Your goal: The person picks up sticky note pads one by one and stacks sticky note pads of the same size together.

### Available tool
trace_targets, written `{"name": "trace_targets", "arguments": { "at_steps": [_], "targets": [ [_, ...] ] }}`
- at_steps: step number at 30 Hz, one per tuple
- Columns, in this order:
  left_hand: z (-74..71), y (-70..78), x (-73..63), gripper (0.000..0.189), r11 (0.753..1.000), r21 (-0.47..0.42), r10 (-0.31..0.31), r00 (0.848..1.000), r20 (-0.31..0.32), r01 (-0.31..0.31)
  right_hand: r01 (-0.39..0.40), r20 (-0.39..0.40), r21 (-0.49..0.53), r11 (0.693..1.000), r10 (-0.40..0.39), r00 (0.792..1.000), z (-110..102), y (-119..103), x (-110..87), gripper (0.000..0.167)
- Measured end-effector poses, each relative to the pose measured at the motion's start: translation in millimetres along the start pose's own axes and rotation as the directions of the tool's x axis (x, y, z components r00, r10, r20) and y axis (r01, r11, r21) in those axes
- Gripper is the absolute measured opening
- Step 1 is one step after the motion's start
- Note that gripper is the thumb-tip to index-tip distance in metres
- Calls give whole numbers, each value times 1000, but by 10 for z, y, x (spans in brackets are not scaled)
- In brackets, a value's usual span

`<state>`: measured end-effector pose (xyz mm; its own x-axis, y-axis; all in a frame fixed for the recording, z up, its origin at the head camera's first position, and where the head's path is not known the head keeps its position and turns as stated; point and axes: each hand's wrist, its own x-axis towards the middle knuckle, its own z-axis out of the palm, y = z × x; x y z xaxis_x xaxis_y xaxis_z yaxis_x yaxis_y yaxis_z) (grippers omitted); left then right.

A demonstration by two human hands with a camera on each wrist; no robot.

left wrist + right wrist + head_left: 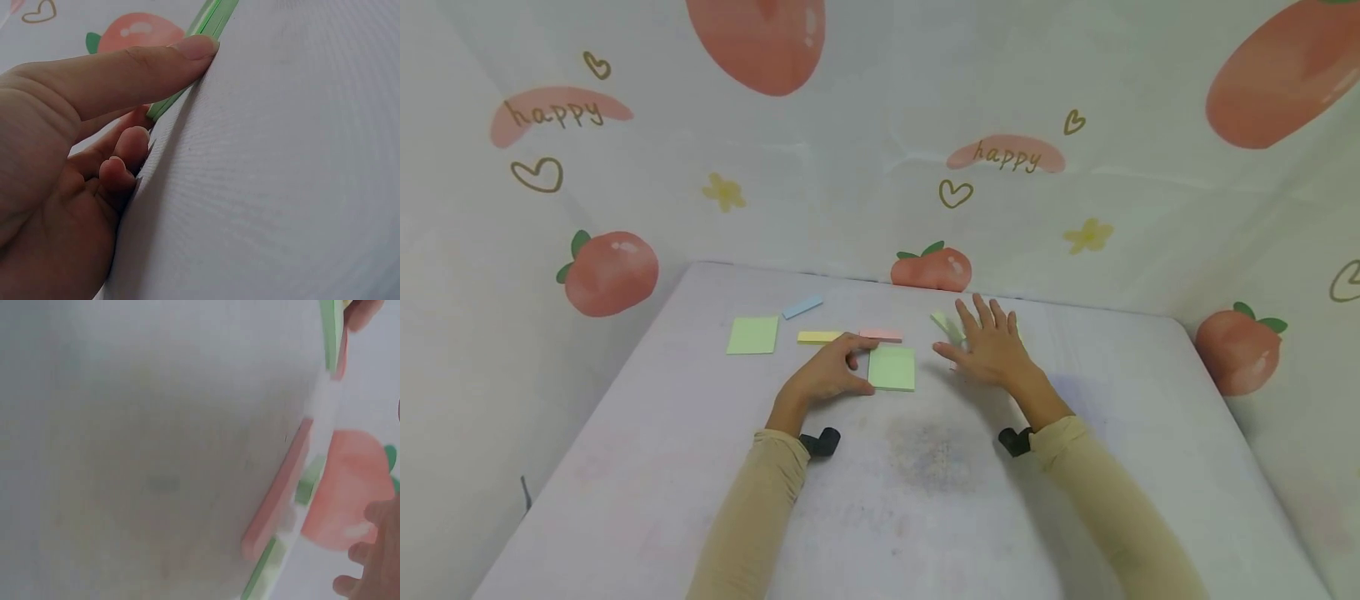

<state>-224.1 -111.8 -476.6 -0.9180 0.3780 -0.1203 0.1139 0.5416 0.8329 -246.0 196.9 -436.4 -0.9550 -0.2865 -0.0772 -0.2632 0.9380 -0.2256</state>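
Note:
My left hand [827, 367] pinches a light green square sticky note pad [892, 370] at its left side, thumb at the near corner and index finger at the far one. In the left wrist view the thumb presses the edge of this green pad [215, 19], low at the table. My right hand [992, 346] hovers with fingers spread, holding nothing. Close by its thumb lies a thin green strip pad [947, 326]. Under it, largely hidden in the head view, the right wrist view shows a pink pad [278, 494] and another green pad [261, 569].
A second green square pad [752, 335] lies on the left of the white table [647, 467]. Between it and the held pad are a blue strip [802, 307], a yellow strip [818, 337] and a pink strip [882, 336]. A fruit-printed curtain [850, 167] stands behind.

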Motion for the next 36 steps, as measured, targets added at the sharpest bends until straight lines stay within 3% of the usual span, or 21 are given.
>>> {"name": "trace_targets", "arguments": {
  "at_steps": [16,22,36],
  "targets": [
    [4,-17,-11,75,1000,-18,8,1000,-12,-8,-80,27,53,995,78,997,-102,583,11,101],
    [26,-29,-10,76,1000,-18,-14,1000,-4,14,-61,39,58,996,58,998,-106,771,-51,104],
    [10,-20,4,74,1000,-13,12,1000,-3,-12,-21,113,97,995,10,994,-128,877,-93,107]
  ]
}}
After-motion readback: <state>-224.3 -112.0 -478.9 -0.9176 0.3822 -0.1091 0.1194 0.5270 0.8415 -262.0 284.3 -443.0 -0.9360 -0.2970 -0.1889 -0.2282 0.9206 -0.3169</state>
